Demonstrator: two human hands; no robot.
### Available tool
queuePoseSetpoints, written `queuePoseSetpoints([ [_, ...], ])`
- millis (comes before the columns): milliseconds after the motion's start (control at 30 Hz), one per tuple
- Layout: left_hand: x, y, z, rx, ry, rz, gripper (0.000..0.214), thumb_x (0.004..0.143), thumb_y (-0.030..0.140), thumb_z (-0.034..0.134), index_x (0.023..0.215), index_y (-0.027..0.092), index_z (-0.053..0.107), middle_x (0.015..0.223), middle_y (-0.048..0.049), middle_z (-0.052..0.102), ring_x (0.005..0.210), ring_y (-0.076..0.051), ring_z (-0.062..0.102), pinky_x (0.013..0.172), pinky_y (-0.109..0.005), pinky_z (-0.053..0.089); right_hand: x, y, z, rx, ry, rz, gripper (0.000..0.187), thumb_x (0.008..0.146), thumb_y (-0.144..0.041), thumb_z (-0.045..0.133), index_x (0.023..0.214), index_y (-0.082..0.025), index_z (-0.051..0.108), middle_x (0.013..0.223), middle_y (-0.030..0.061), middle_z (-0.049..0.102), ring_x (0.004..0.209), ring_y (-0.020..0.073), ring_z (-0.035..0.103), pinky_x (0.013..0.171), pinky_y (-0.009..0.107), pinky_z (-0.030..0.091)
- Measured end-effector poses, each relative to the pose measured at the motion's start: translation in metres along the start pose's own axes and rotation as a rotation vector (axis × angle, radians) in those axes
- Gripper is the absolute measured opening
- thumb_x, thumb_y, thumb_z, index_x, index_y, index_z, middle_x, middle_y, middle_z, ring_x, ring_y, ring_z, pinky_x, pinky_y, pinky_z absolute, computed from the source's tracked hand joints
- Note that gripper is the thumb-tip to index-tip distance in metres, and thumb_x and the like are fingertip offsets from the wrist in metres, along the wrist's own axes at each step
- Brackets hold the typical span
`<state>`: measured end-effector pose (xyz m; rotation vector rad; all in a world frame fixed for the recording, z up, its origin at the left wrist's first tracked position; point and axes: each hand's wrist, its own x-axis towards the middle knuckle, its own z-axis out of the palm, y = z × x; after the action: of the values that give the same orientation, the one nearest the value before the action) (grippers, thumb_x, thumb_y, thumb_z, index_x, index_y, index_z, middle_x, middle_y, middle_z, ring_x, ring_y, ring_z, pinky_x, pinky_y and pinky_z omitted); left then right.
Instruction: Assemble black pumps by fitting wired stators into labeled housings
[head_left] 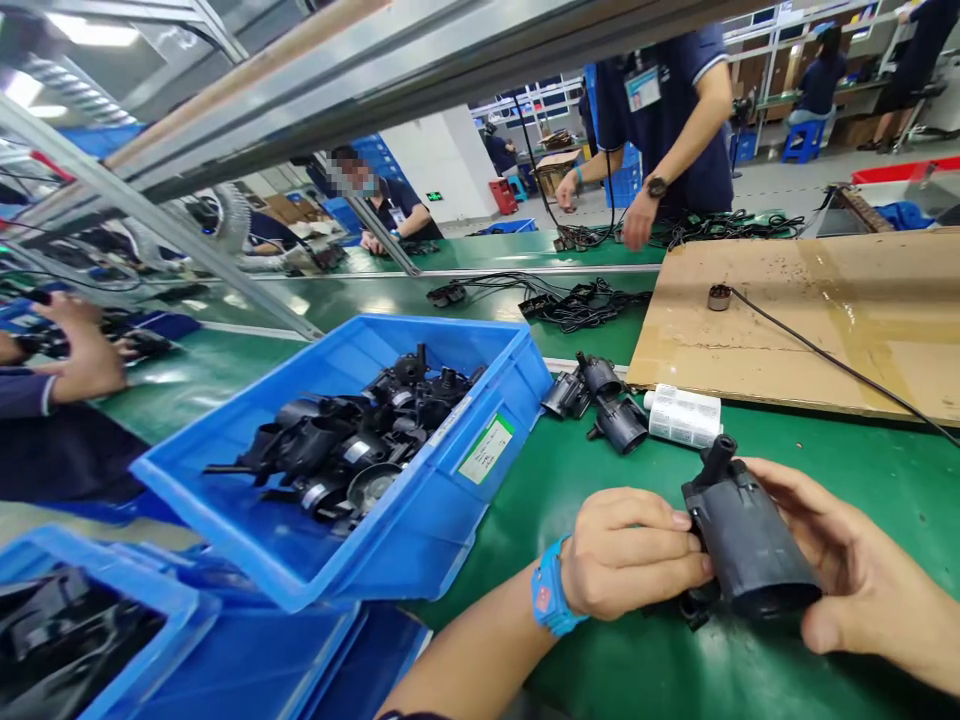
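A black plastic cylindrical housing (754, 545) is held between both my hands just over the green table. Its wide open end faces toward me, and a short stub pokes up at its far end. My left hand (637, 550), with a blue band at the wrist, grips the housing's left side with fingers bent together. On the other side, my right hand (847, 570) wraps round it, thumb near the open rim. Beyond my hands lie several similar black housings (621, 425) beside a white labelled bottle (684, 415) on its side.
Left of my hands stands a blue bin (442, 540) holding several black parts; another blue bin (187, 620) sits lower left. A cardboard sheet (847, 350) carries a small round part (718, 297) with a cable. Co-workers are across and at left. A metal beam (360, 100) crosses overhead.
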<state>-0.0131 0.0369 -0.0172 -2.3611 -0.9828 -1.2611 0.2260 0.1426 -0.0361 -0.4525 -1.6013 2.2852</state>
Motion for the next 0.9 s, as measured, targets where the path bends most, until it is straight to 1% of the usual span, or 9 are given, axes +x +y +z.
queuePoseSetpoints([
  [100, 0.000, -0.001, 0.003, -0.111, 0.060, -0.084, 0.017, 0.099, 0.021, 0.059, 0.090, 0.016, 0.072, 0.078, -0.0032, 0.079, 0.076, -0.014, 0.076, 0.077, -0.023, 0.062, 0.002, -0.004, 0.003, 0.041, -0.016, 0.018, 0.088, 0.077, -0.055, 0.085, 0.150, -0.037, 0.040, 0.152, 0.0064, 0.048, 0.132, 0.0285, 0.052, 0.108, 0.038, 0.046],
  [267, -0.002, -0.002, 0.011, -0.286, 0.162, -0.289, 0.018, 0.088, 0.034, 0.076, 0.085, 0.017, 0.071, 0.069, -0.0017, 0.075, 0.065, -0.011, 0.073, 0.069, -0.019, 0.060, 0.009, -0.010, 0.009, 0.208, 0.014, 0.031, 0.047, 0.102, -0.060, 0.048, 0.132, -0.026, 0.060, 0.132, 0.0096, 0.063, 0.104, 0.0234, 0.065, 0.094, 0.037, 0.053],
  [333, -0.003, -0.002, 0.012, -0.311, 0.180, -0.324, 0.018, 0.083, 0.034, 0.080, 0.083, 0.018, 0.072, 0.068, -0.0003, 0.074, 0.063, -0.011, 0.072, 0.067, -0.019, 0.059, 0.010, -0.010, 0.011, 0.277, 0.031, 0.069, 0.044, 0.104, -0.058, 0.045, 0.126, -0.025, 0.063, 0.128, 0.0094, 0.065, 0.101, 0.0234, 0.066, 0.090, 0.037, 0.054],
  [467, -0.003, 0.000, 0.012, -0.315, 0.150, -0.316, 0.016, 0.083, 0.033, 0.081, 0.087, 0.019, 0.073, 0.069, -0.0001, 0.075, 0.064, -0.012, 0.073, 0.067, -0.019, 0.060, 0.007, -0.006, 0.013, 0.309, 0.069, 0.133, 0.043, 0.098, -0.059, 0.058, 0.125, -0.026, 0.061, 0.126, 0.0096, 0.065, 0.100, 0.0247, 0.066, 0.086, 0.038, 0.057],
  [533, -0.003, 0.001, 0.013, -0.315, 0.135, -0.351, 0.014, 0.087, 0.033, 0.077, 0.088, 0.020, 0.074, 0.074, -0.0012, 0.076, 0.070, -0.013, 0.075, 0.071, -0.021, 0.061, 0.007, -0.001, 0.012, 0.263, 0.118, 0.103, 0.044, 0.094, -0.058, 0.066, 0.123, -0.027, 0.058, 0.121, 0.0088, 0.066, 0.095, 0.0227, 0.066, 0.082, 0.035, 0.057],
  [633, -0.003, 0.003, 0.017, -0.315, 0.144, -0.569, 0.020, 0.088, 0.036, 0.076, 0.097, 0.019, 0.073, 0.094, -0.0071, 0.077, 0.090, -0.017, 0.074, 0.083, -0.026, 0.061, 0.011, 0.007, 0.011, 0.127, 0.231, -0.064, 0.038, 0.091, -0.046, 0.074, 0.117, -0.031, 0.052, 0.105, 0.0033, 0.066, 0.087, 0.0179, 0.065, 0.074, 0.026, 0.056],
  [700, -0.002, 0.006, 0.021, -0.431, 0.099, -0.750, 0.047, 0.079, 0.051, 0.081, 0.110, 0.018, 0.070, 0.110, -0.0115, 0.073, 0.102, -0.021, 0.071, 0.086, -0.030, 0.060, 0.014, 0.013, 0.012, -0.006, 0.333, -0.175, 0.036, 0.091, -0.038, 0.076, 0.114, -0.033, 0.049, 0.101, 0.0012, 0.064, 0.085, 0.0154, 0.064, 0.073, 0.023, 0.055],
  [800, -0.003, 0.009, 0.024, -0.698, 0.012, -0.954, 0.084, 0.065, 0.074, 0.079, 0.123, 0.016, 0.059, 0.119, -0.0145, 0.065, 0.105, -0.026, 0.068, 0.085, -0.034, 0.060, 0.017, 0.024, 0.015, -0.237, 0.424, -0.261, 0.036, 0.091, -0.033, 0.076, 0.115, -0.032, 0.049, 0.108, 0.0014, 0.060, 0.093, 0.0151, 0.063, 0.082, 0.022, 0.054],
  [900, -0.004, 0.004, 0.018, -0.753, -0.017, -1.071, 0.087, 0.068, 0.063, 0.084, 0.133, 0.019, 0.049, 0.122, -0.0140, 0.062, 0.104, -0.026, 0.068, 0.087, -0.037, 0.058, 0.020, 0.032, 0.010, -0.440, 0.376, -0.331, 0.034, 0.096, -0.032, 0.069, 0.121, -0.034, 0.047, 0.116, 0.0023, 0.059, 0.105, 0.0185, 0.062, 0.093, 0.028, 0.053],
])
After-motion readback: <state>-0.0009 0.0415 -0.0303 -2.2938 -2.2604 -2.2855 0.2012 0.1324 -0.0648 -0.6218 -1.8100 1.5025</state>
